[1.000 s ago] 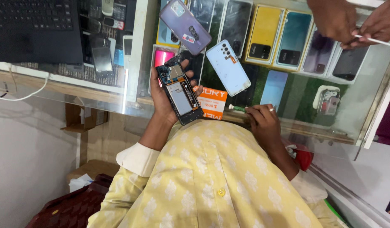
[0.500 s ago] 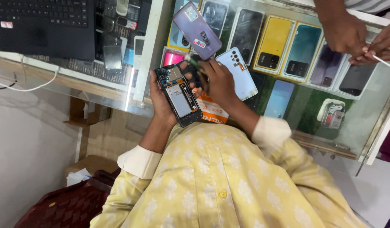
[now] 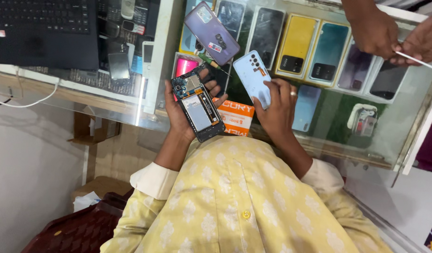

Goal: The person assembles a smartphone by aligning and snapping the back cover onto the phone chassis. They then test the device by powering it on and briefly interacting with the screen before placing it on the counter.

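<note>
My left hand (image 3: pixel 180 115) holds an opened phone (image 3: pixel 197 104) with its back off, its circuit board and battery showing. My right hand (image 3: pixel 277 108), a ring on one finger, grips the lower end of a light blue phone back cover (image 3: pixel 251 76) that lies on the glass counter (image 3: pixel 145 70). A small screwdriver (image 3: pixel 211 61) lies on the glass between the two phones. A purple phone (image 3: pixel 211 33) rests just beyond it.
An orange and white box (image 3: pixel 237 118) lies under my hands. Below the glass, several phones are on display. A black laptop (image 3: pixel 42 33) sits at the left with a white cable (image 3: pixel 33 99). Another person's hands (image 3: pixel 389 35) hold a thin white stick at top right.
My right hand rose from the counter's edge, reached past the opened phone and took hold of the light blue back cover. The left hand kept the opened phone.
</note>
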`<state>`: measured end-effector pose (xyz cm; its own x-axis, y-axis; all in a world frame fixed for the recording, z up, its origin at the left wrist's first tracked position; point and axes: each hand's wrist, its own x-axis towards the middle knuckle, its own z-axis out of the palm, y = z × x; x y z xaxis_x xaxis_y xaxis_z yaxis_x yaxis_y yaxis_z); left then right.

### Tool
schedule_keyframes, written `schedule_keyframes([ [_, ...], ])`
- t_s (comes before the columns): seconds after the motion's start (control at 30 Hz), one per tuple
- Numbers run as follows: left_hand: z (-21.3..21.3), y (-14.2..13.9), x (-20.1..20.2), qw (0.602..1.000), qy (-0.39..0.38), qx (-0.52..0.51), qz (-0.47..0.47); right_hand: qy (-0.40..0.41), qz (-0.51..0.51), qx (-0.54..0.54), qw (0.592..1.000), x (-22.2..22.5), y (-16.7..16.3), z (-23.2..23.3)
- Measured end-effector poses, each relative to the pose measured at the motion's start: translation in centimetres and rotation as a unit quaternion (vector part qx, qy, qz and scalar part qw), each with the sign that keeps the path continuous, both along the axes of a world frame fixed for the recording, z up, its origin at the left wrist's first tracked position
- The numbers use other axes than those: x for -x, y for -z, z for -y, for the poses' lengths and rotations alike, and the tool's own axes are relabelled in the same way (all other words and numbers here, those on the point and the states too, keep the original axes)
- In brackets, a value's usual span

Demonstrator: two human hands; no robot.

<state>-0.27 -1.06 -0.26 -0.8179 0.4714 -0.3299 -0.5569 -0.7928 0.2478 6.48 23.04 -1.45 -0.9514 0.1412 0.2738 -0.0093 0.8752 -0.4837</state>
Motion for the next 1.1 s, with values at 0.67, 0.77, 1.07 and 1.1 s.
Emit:
schedule_keyframes([
  [0.67, -1.0, -1.3, -0.8, 0.995, 0.092, 0.021, 0.018, 0.077, 0.144, 0.095, 0.982, 0.9, 0.6, -0.5],
  [0.77, -0.9, -1.0, -0.5, 0.998, 0.061, 0.036, -0.002, 0.056, 0.141, 0.158, 0.976, 1.4, 1.5, -1.9],
  [1.07, -0.9, -1.9, 0.5, 0.998, 0.045, 0.044, -0.026, -0.008, 0.073, 0.699, 0.711, -0.6, 4.2, -5.1],
  [1.1, -0.9, -2.1, 0.6, 0.998, 0.044, 0.042, -0.033, -0.017, 0.067, 0.759, 0.647, -0.9, 3.7, -5.3],
])
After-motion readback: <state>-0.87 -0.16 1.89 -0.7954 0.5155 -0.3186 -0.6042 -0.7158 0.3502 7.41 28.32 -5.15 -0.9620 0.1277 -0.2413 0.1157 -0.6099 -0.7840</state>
